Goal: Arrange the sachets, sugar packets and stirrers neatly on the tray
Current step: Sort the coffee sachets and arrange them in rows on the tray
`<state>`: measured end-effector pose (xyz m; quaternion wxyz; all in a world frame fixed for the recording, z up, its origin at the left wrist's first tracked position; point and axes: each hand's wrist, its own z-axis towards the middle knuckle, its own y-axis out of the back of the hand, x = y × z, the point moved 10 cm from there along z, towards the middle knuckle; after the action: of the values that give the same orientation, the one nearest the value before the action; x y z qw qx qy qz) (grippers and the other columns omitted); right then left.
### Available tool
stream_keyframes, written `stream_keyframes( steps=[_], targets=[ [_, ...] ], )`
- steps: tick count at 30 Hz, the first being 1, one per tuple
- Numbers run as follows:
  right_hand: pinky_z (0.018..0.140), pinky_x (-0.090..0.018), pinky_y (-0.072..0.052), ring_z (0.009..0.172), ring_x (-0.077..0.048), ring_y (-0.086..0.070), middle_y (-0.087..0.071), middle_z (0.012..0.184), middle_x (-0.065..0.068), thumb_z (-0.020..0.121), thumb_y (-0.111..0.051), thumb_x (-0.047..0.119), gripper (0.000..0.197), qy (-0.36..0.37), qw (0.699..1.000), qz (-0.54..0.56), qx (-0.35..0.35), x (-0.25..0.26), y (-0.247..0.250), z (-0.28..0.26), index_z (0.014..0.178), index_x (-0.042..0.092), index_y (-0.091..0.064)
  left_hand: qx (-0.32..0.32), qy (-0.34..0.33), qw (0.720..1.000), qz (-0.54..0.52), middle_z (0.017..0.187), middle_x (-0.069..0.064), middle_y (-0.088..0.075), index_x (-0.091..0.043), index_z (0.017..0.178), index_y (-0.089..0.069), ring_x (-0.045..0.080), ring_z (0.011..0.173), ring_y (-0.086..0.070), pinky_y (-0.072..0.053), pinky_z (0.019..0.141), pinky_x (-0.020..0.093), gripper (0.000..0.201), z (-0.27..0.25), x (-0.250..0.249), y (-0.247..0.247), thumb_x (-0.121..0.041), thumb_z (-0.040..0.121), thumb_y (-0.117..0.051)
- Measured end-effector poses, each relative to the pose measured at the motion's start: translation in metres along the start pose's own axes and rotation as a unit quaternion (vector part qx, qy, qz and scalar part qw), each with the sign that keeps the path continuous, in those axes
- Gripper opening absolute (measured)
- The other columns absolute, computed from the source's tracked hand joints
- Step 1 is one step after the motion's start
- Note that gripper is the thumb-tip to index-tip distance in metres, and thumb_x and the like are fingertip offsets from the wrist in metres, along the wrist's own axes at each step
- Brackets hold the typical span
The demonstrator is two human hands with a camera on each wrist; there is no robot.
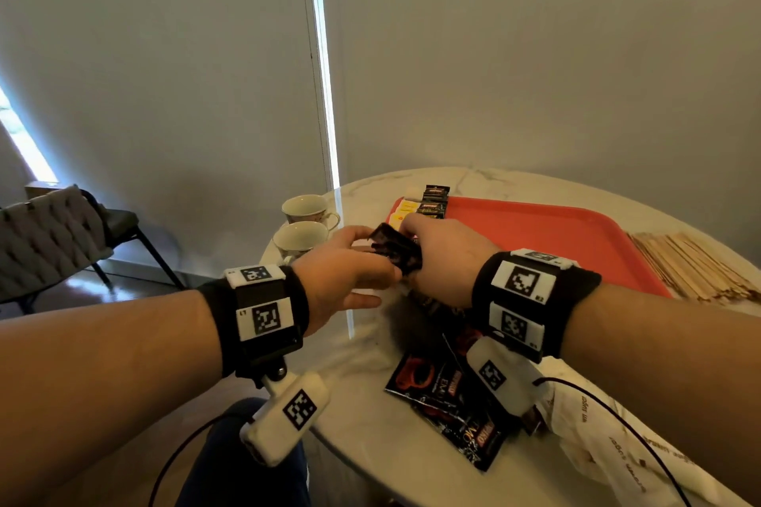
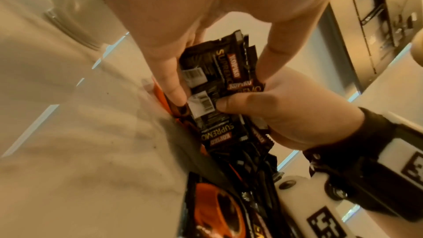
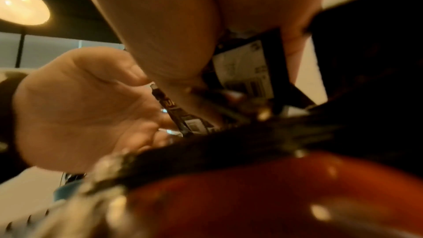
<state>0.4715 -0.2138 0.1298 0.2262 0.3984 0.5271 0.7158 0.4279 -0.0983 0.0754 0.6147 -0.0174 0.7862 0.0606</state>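
Together, left hand (image 1: pixel 346 259) and right hand (image 1: pixel 444 255) pinch one bundle — black sachets (image 1: pixel 395 249).

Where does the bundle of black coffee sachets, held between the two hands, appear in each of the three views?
Head: the bundle of black sachets sits at centre, between the left hand and the right hand, before the red tray.
Left wrist: upper centre, pinched from both sides.
Right wrist: upper right of centre, barcode label showing, blurred.
Shared landmark: the white barcode label on the sachets, seen in both wrist views.
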Motion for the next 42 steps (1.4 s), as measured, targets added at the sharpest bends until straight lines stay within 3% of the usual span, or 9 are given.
stream_keyframes(
  steps=[6,10,15,19,25,29,34,38,42],
  targets=[
    [0.074,-0.031,-0.058,0.087,-0.013,-0.067,-0.069,0.096,0.006,0.086,-0.07,0.018,0.032,-0.028,0.987,0.145,-0.06,-0.024,0.025,0.007,0.116,0.023,-0.06,-0.044,-0.006,0.998,0.051,0.135,0.0,-0.057,-0.028,0.147,-0.042,0.024,0.114,-0.065,-0.061,0.094,0.048,0.083,0.004,0.006,0.009,0.004,0.08,-0.08],
    [0.066,-0.019,-0.055,0.084,-0.005,-0.068,-0.071,0.097,0.009,0.084,-0.074,0.015,0.038,-0.028,0.974,0.218,-0.063,-0.031,0.024,0.006,0.118,0.025,-0.06,-0.037,0.0,0.998,0.055,0.125,0.005,-0.066,-0.025,0.139,-0.045,0.03,0.109,-0.071,-0.061,0.093,0.053,0.075,0.007,0.019,0.0,0.005,0.08,-0.08],
    [0.075,-0.025,-0.059,0.087,-0.006,-0.069,-0.07,0.1,0.008,0.087,-0.073,0.014,0.038,-0.02,0.952,0.29,-0.098,-0.037,0.028,0.002,0.117,0.031,-0.056,-0.075,-0.042,0.993,0.075,0.114,0.005,-0.07,-0.026,0.133,-0.047,0.025,0.103,-0.073,-0.062,0.092,0.048,0.064,0.011,0.01,0.0,-0.003,0.084,-0.081],
    [0.072,-0.023,-0.06,0.084,-0.006,-0.072,-0.071,0.098,0.009,0.089,-0.073,0.013,0.039,0.003,0.926,0.369,-0.081,-0.032,0.028,0.002,0.1,0.044,-0.052,-0.085,-0.069,0.989,0.099,0.106,0.006,-0.074,-0.026,0.127,-0.052,0.023,0.09,-0.078,-0.064,0.086,0.044,0.059,0.019,-0.004,-0.001,-0.005,0.082,-0.083],
    [0.072,-0.024,-0.06,0.085,-0.006,-0.075,-0.077,0.096,0.007,0.088,-0.075,0.012,0.034,0.009,0.916,0.399,-0.046,-0.036,0.018,0.007,0.107,0.035,-0.06,-0.072,-0.064,0.988,0.12,0.105,0.009,-0.076,-0.014,0.118,-0.066,0.022,0.087,-0.078,-0.065,0.083,0.04,0.036,0.029,-0.009,-0.001,-0.004,0.085,-0.079],
    [0.075,-0.028,-0.062,0.085,-0.008,-0.075,-0.077,0.096,0.005,0.089,-0.074,0.011,0.029,0.003,0.911,0.406,-0.071,-0.046,0.022,0.009,0.107,0.03,-0.062,-0.077,-0.107,0.976,0.173,0.106,0.001,-0.075,-0.022,0.122,-0.065,0.019,0.097,-0.073,-0.061,0.09,0.041,0.039,0.026,-0.02,-0.003,-0.017,0.085,-0.075],
    [0.078,-0.041,-0.063,0.091,-0.025,-0.076,-0.077,0.1,-0.007,0.09,-0.068,-0.001,0.029,-0.026,0.835,0.531,-0.139,-0.063,0.027,0.021,0.115,0.014,-0.064,-0.062,-0.12,0.989,0.066,0.118,0.002,-0.071,-0.03,0.137,-0.045,0.024,0.105,-0.073,-0.062,0.09,0.047,0.085,0.033,-0.027,-0.012,-0.02,0.062,-0.085],
    [0.077,-0.043,-0.063,0.094,-0.029,-0.076,-0.076,0.104,-0.012,0.093,-0.063,-0.003,0.029,-0.039,0.796,0.59,-0.13,-0.066,0.02,0.027,0.119,0.008,-0.063,-0.053,-0.111,0.992,0.034,0.122,0.001,-0.069,-0.03,0.136,-0.042,0.024,0.11,-0.071,-0.06,0.094,0.05,0.079,0.045,-0.025,-0.022,-0.001,0.075,-0.084],
    [0.086,-0.055,-0.06,0.101,-0.036,-0.074,-0.074,0.111,-0.02,0.094,-0.061,-0.003,0.033,-0.048,0.773,0.624,-0.104,-0.07,0.01,0.031,0.126,0.004,-0.061,-0.064,-0.113,0.99,0.056,0.118,0.004,-0.066,-0.027,0.133,-0.039,0.025,0.106,-0.069,-0.062,0.089,0.051,0.073,0.056,-0.028,-0.029,0.003,0.079,-0.078]
  ],
)
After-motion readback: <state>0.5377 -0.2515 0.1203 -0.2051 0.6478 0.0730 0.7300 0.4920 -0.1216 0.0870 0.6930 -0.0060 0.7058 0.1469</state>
